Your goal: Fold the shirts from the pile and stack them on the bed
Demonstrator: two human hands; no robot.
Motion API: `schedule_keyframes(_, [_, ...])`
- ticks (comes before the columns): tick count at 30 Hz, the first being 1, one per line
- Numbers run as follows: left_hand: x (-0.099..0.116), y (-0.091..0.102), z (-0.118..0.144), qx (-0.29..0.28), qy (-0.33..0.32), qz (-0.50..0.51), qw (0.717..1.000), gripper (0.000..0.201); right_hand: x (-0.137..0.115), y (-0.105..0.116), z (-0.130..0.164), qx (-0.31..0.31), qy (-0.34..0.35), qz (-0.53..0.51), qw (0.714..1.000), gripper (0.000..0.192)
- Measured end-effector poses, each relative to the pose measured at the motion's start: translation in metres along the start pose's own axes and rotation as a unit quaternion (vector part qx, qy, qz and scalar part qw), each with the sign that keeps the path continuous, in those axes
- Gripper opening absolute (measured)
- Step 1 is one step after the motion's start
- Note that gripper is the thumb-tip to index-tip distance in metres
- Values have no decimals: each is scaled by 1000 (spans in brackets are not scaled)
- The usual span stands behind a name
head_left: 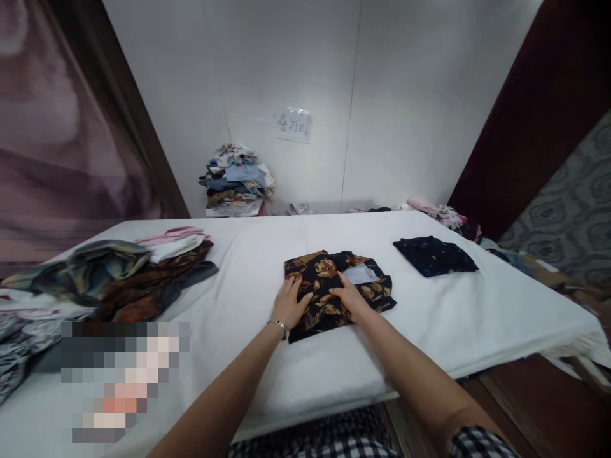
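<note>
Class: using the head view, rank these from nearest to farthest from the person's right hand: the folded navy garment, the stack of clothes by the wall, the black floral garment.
1. Black floral garment: directly under the right hand, mid-table.
2. Folded navy garment: to the right on the table.
3. Stack of clothes: far back left, against the wall.

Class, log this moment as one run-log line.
left hand: flat on folded floral garment | right hand: pressing it | white table
</note>
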State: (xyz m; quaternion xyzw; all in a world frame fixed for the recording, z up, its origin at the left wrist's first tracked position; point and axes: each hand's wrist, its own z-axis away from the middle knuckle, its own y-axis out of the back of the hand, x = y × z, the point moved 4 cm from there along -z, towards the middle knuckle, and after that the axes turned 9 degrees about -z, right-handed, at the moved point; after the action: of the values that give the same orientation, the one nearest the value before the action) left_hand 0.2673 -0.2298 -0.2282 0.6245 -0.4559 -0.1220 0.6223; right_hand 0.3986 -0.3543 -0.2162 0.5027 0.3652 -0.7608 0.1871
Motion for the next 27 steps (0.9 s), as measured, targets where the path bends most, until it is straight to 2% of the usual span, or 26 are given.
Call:
schedule_keyframes(4, [3, -4, 2, -43, 0, -65, 997, 60, -2, 16, 11, 3, 37, 28, 999, 78])
schedule_keyframes(6, [5, 0, 2, -57, -7, -76, 996, 58, -4, 32, 25, 13, 61, 40, 997, 77])
schedule_keyframes(8, [5, 8, -3, -70, -16, -74, 995, 57, -4, 52, 46, 49, 68, 37, 996, 75])
schedule_keyframes(10, [5, 20, -13, -69, -25, -71, 995, 55, -1, 70, 71, 97, 50, -2, 994, 73])
schedule_keyframes(12, [5, 30, -29, -58, -30, -73, 995, 53, 5, 80, 94, 129, -4, -73, 989, 66])
schedule_keyframes(15, [8, 35, -60, -52, -45, -86, 994, 54, 15, 74, 119, 118, -98, -180, 972, 50])
schedule_keyframes(19, [21, 21, -105, -69, -92, -109, 987, 59, 23, 53, 122, 83, -149, -239, 956, 35])
schedule_keyframes(22, [32, 2, -136, -127, -110, -87, 982, 67, 28, 39, 110, 63, -166, -261, 949, 33])
schedule_keyframes(25, [40, -18, -163, -204, -107, -37, 972, 80, 31, 27, 94, 49, -186, -277, 941, 34])
schedule_keyframes(27, [44, -29, -177, -235, -101, -18, 966, 88, 32, 20, 85, 49, -194, -276, 940, 36])
